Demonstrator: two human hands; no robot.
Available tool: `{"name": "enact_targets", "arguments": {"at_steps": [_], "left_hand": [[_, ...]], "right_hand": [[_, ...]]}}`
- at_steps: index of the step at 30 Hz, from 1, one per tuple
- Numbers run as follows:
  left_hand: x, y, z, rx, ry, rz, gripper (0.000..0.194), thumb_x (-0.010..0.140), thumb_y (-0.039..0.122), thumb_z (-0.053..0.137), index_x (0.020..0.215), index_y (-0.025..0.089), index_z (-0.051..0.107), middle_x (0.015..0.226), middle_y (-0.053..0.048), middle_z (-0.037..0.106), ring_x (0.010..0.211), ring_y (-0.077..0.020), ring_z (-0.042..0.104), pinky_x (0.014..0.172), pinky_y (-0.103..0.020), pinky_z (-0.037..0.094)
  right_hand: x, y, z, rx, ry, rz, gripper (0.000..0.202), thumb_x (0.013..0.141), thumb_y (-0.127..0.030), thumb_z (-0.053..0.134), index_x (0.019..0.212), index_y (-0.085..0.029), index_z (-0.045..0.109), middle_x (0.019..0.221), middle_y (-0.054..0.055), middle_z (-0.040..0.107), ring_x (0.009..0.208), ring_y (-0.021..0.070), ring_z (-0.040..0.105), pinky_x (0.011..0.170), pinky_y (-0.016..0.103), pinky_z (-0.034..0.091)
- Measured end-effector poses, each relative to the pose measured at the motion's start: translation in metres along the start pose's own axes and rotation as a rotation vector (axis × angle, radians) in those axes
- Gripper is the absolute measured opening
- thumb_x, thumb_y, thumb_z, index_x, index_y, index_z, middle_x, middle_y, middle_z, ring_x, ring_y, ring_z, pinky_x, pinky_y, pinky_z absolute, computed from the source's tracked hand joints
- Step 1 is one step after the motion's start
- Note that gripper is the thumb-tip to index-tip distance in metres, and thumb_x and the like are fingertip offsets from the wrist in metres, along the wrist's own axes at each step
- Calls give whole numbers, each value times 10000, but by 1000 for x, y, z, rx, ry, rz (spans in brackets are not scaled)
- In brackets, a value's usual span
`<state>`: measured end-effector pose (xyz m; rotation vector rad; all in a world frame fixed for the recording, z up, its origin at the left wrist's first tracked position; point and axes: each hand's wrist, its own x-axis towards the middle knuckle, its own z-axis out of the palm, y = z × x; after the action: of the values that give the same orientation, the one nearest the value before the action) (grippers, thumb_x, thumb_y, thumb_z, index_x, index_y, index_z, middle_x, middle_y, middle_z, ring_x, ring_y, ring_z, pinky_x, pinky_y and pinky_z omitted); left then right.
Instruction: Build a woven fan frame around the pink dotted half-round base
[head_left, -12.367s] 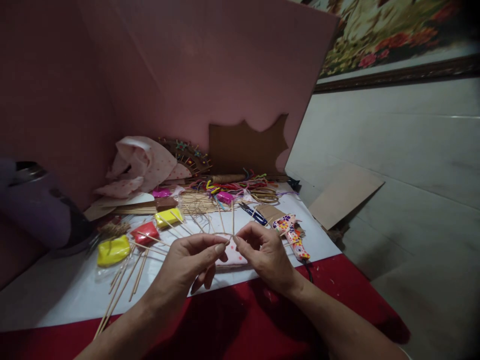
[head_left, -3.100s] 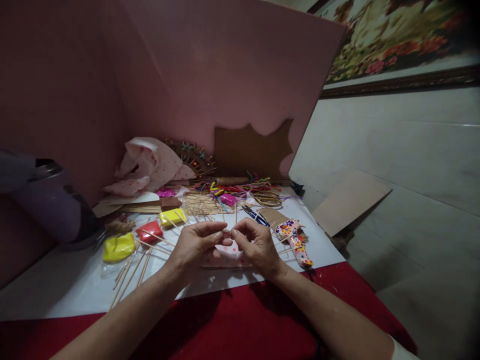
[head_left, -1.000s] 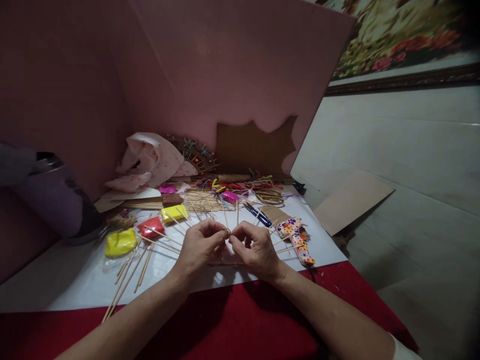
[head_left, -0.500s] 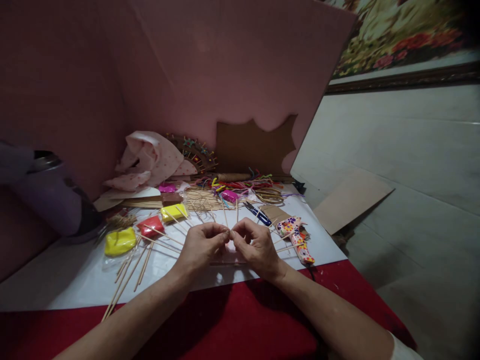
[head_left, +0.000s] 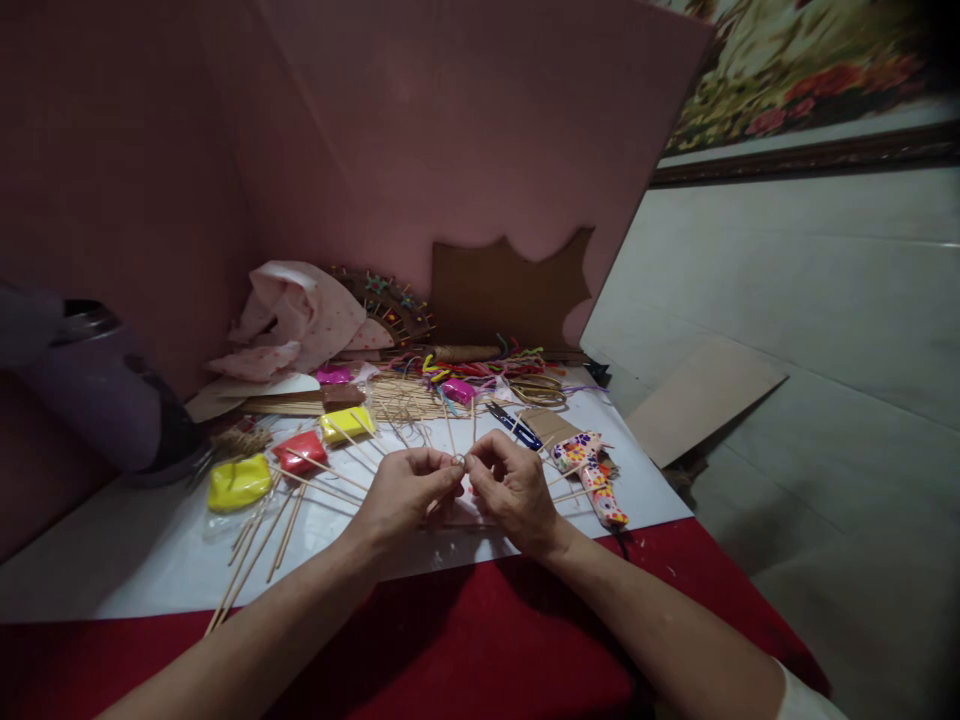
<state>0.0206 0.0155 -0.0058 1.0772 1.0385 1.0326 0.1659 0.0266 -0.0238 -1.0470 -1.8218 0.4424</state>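
My left hand (head_left: 409, 490) and my right hand (head_left: 514, 490) meet fingertip to fingertip above the white sheet (head_left: 330, 545). Both are closed in a pinch. Between the fingertips is a tiny thing, too small to name. Thin wooden sticks (head_left: 319, 489) fan out on the sheet to either side of my hands and beyond them. What lies directly beneath the hands is mostly hidden, though a pale pink patch shows between them. Right of my right hand lies a flower-patterned glue gun (head_left: 592, 475), and behind it are blue thread snips (head_left: 516, 428).
Wrapped clay packs, yellow (head_left: 240, 484), red (head_left: 304, 454) and another yellow (head_left: 348, 426), lie to the left. A purple flask (head_left: 105, 390) stands far left. Golden-handled scissors (head_left: 536, 390) and colored pipe cleaners (head_left: 480, 365) lie behind. Cut cardboard (head_left: 510, 295) leans on the pink board (head_left: 420, 130).
My fingertips have shifted slightly and parted a little at the pinch. A small light spot now shows between them. The things on the table have stayed put.
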Motion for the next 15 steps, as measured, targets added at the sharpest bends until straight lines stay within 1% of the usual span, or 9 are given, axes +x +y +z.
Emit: {"name": "enact_targets", "arguments": {"at_steps": [5, 10, 15], "left_hand": [[1, 0, -1, 17, 19, 18, 252, 624, 332, 730, 552, 130, 595, 465, 28, 504, 377, -37, 350, 394, -196, 215], [1, -3, 0, 6, 2, 33, 234, 602, 313, 744, 574, 124, 608, 484, 23, 514, 395, -42, 364, 413, -200, 225], [1, -5, -1, -5, -22, 15, 269, 625, 354, 725, 576, 117, 606, 442, 32, 486, 371, -33, 330, 407, -193, 207]], "right_hand": [[0, 2, 1, -15, 28, 8, 134, 801, -203, 502, 668, -204, 484, 583, -32, 515, 495, 98, 458, 472, 210, 352], [0, 3, 1, -46, 38, 8, 136, 797, -211, 506, 663, -203, 484, 586, -26, 520, 494, 98, 457, 473, 212, 353], [1, 4, 1, -69, 60, -5, 135, 795, -200, 499, 661, -196, 482, 580, -28, 511, 491, 95, 450, 471, 207, 351]]}}
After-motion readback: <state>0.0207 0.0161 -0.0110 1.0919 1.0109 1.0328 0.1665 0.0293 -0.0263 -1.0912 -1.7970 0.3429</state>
